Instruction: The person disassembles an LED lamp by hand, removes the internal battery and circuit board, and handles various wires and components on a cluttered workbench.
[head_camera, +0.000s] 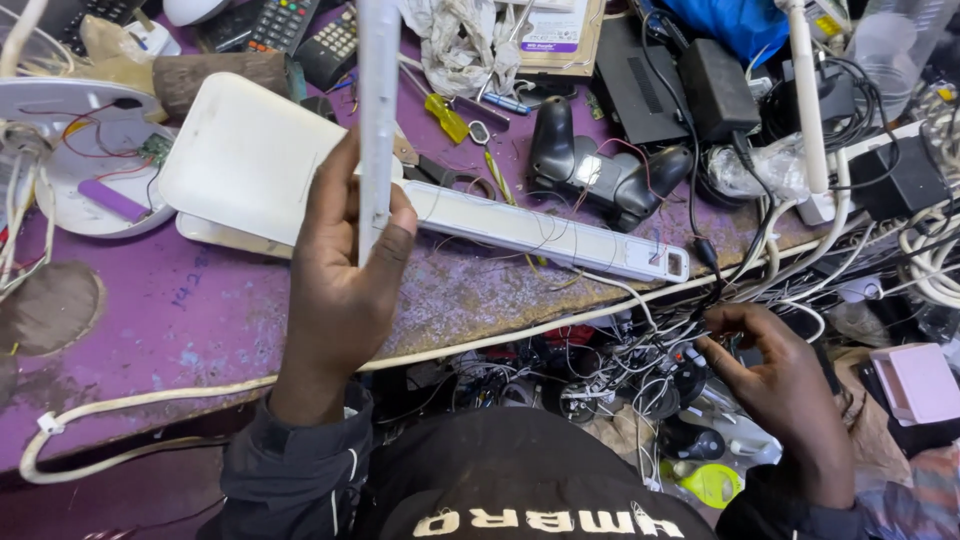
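The left hand (345, 275) grips a long white strip (377, 110), held upright above the purple table (200, 310) near its front edge. The right hand (775, 375), fingers curled, pinches thin wires (640, 350) in a tangle just below the table's front edge.

Purple worktable (200, 310), worn and scuffed. White square lamp head (245, 160) lies on it, long white housing (545, 232) alongside. Black game controller (600, 170) just behind housing, casing seemingly opened. Yellow-handled screwdriver (447, 118) near crumpled rag (460, 40). Remote controls (285, 22) at far edge. Black adapter (715, 88) at right. Pink box (918, 383) low right. Thick white cable (150, 395) runs along table front.
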